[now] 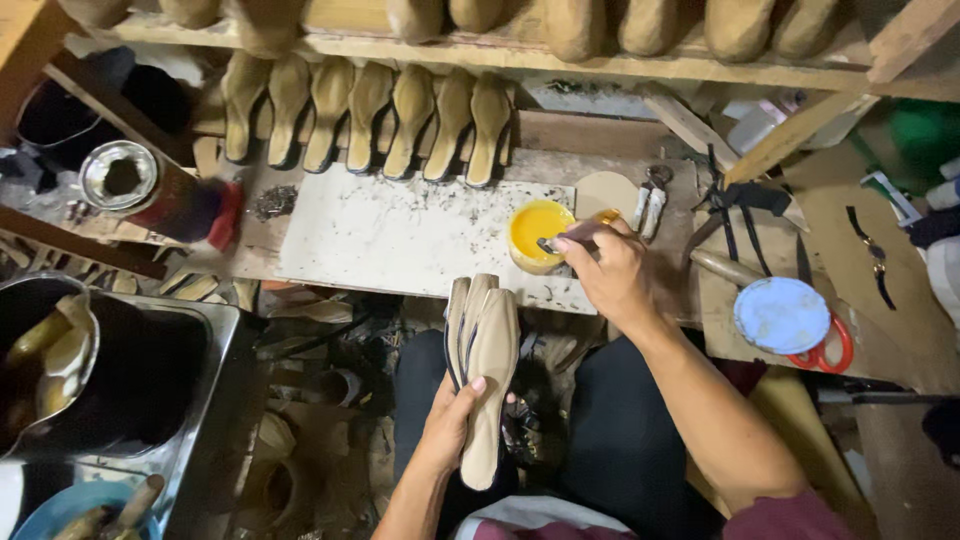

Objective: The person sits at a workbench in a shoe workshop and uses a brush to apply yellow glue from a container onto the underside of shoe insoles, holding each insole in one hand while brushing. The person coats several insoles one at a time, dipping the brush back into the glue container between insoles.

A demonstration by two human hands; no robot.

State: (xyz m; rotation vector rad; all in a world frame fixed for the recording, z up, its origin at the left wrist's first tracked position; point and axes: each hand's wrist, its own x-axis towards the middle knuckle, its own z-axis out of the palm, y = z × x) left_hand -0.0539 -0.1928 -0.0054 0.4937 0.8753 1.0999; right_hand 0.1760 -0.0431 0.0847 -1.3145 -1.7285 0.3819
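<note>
Gripping a stack of tan shoe soles (484,368) upright in the left hand (449,420), long axis pointing away, the person dips a brush (556,243), pinched in the right hand (610,275), into a yellow glue pot (537,232) on the counter (400,240), just beyond and right of the soles

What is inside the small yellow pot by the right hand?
The yellow pot on the white board holds a yellow liquid, probably glue. The right hand dips a brush into it. The brush tip and the pot's bottom are hidden by the liquid.
</note>
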